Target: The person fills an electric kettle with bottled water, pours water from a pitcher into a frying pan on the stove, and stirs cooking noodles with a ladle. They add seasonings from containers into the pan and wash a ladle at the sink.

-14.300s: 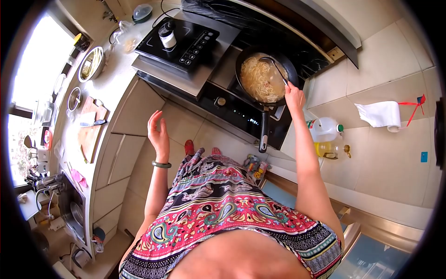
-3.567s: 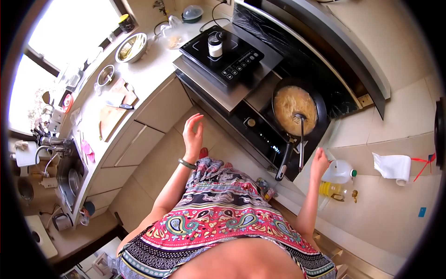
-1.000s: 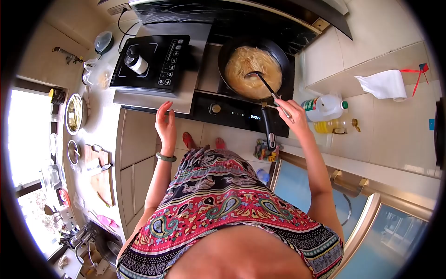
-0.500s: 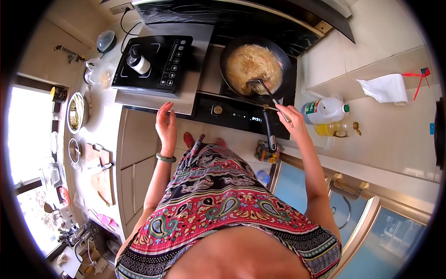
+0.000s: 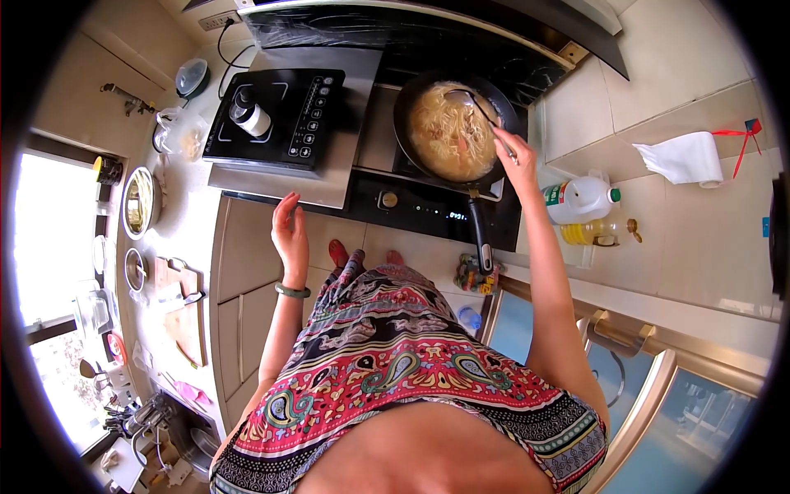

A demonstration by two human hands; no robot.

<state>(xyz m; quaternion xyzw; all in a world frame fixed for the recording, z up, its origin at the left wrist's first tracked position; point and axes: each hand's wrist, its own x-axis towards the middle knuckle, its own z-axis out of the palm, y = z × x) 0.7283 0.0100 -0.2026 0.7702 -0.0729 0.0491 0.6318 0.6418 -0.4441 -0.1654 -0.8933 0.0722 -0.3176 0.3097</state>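
My right hand [image 5: 517, 158] is wrapped around the handle of a metal ladle [image 5: 485, 114]. The ladle's bowl sits in the broth at the far side of a black wok [image 5: 403, 132] on the stove. Pale noodle-like strands in cloudy broth [image 5: 448, 136] fill the wok, with a few orange-pink bits among them. The wok's handle [image 5: 481, 235] points back towards me, and neither hand touches it. My left hand [image 5: 290, 235] hangs in the air before the counter edge, holding nothing, its fingers loosely bent and the thumb apart.
Left of the wok, a black induction cooker [image 5: 276, 115] carries a small white-labelled bottle [image 5: 251, 119]. A large plastic jug [image 5: 584, 200] and an oil bottle [image 5: 594, 231] stand at the right. Along the left counter are a metal bowl [image 5: 140, 202] and a cutting board [image 5: 181, 317].
My right hand has moved up and forward with the ladle. Its bowl has gone from the wok's near side to the far side. My left hand has barely moved.
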